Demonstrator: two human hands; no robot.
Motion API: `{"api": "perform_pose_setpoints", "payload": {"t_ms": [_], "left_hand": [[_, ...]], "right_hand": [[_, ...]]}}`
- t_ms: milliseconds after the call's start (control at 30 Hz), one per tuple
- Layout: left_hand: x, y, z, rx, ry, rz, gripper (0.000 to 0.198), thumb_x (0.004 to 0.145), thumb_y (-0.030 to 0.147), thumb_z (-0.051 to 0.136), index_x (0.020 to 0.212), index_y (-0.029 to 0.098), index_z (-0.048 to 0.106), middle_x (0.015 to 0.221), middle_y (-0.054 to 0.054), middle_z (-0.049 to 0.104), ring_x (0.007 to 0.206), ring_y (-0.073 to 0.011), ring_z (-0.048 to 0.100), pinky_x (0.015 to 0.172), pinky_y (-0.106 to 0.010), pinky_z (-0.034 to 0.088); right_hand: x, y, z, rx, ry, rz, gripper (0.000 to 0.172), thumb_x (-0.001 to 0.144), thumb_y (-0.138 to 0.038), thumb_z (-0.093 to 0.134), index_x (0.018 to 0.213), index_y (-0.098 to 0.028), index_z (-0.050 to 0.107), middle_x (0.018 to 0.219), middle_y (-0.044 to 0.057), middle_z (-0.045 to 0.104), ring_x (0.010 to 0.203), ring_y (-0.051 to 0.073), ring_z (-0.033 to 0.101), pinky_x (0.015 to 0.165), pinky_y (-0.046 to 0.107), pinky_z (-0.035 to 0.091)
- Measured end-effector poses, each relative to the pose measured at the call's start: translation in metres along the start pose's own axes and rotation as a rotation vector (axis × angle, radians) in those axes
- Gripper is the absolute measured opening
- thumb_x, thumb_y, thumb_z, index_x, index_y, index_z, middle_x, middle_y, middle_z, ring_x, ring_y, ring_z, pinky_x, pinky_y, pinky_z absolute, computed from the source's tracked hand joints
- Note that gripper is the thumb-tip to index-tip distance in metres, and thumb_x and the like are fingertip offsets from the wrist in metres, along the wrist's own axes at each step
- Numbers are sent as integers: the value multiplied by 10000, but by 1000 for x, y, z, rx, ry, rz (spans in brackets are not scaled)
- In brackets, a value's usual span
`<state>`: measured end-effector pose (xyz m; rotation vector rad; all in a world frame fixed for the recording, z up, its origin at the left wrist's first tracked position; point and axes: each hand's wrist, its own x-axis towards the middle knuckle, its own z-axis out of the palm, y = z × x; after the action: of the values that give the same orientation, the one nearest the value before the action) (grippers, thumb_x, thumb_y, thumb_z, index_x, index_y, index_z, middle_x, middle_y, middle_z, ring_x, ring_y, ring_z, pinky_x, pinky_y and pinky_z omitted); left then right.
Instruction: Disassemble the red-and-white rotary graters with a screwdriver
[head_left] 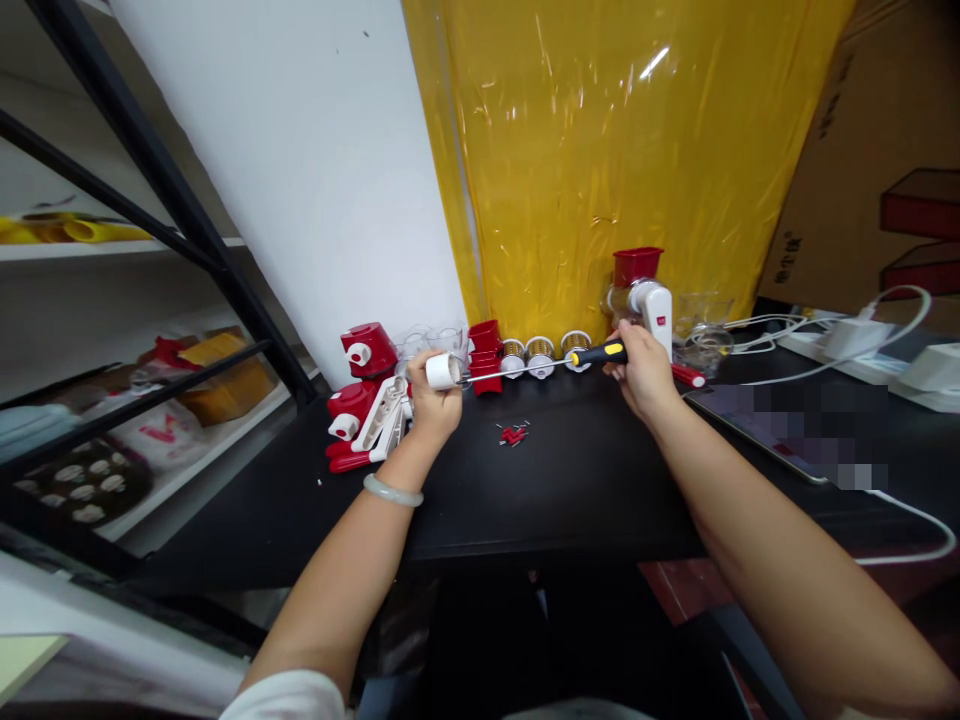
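My left hand [437,403] is wrapped round a white cylindrical part [442,372], its round end turned to the right. In my right hand [643,370] is a screwdriver [600,354] with a black and yellow handle. Its long shaft points left, and the tip reaches the cylindrical part; the exact contact is too small to tell. Small red pieces and screws [514,435] lie on the black table [525,500] between and below my hands. Behind them stand several metal drums [540,357] and red hoppers [485,357].
Red housings [367,350] and white crank arms [386,415] are at the left. An assembled red and white device [656,305] stands behind my right hand. A tablet [765,430], cables and a power strip [847,345] lie at the right. Shelves [187,470] flank the table's left side.
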<state>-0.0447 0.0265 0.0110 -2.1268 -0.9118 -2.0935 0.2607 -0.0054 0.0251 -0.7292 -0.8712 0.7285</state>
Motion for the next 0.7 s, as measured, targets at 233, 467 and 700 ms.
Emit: {"api": "perform_pose_setpoints", "payload": {"t_ms": [233,467,700], "left_hand": [[0,11,0,32,-40,109,519,712,94,674,1165,262,485,1041,-44,626,888,-209,642,825,-390,535],[1,14,0,20,-50,107,538,676,90,669,1158,255,496,1025,-38,623,861,-199,641,771,-366,526],[-1,16,1,27,-72,81,500,705,113,690,1150,258,515,1005,-39,632,832,-194,639,770,-359,527]], "right_hand": [[1,-4,-1,158,-31,83,366,730,-567,690,707,-234,540,632,-32,563,513,117,554,427,248,462],[2,7,-5,-17,50,-52,515,738,-717,704,665,-238,529,426,-80,399,338,78,349,336,231,333],[5,9,-7,-55,182,-93,448,803,-644,658,669,-235,532,489,-69,442,375,77,394,331,208,323]]}}
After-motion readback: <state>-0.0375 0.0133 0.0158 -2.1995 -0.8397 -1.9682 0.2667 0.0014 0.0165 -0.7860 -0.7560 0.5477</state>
